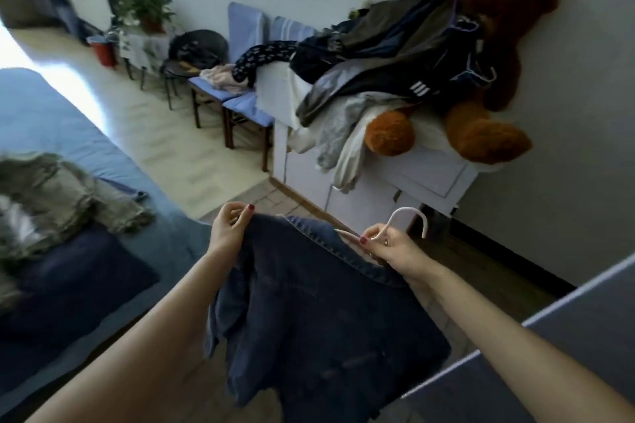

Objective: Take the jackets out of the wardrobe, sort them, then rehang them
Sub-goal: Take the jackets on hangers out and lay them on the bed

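Note:
A dark blue denim jacket [319, 326] hangs in front of me between both hands. My left hand [228, 228] pinches its shoulder at the upper left. My right hand [388, 245] grips a white hanger [410, 216] at the neck, its hook curving up to the right, with the collar just under it. An olive green jacket [65, 192] lies spread on the blue bed [51, 120] at the left. A pile of dark jackets [395, 55] with hangers lies on the white cabinet [405, 182], against a big brown teddy bear [494, 55].
Chairs with blue cushions [240, 103] and loose clothes stand beside the cabinet along the wall. A potted plant [146, 8] and a red bucket [103, 51] sit at the far end. A grey panel edge [549, 354] crosses the lower right. Open floor runs between bed and chairs.

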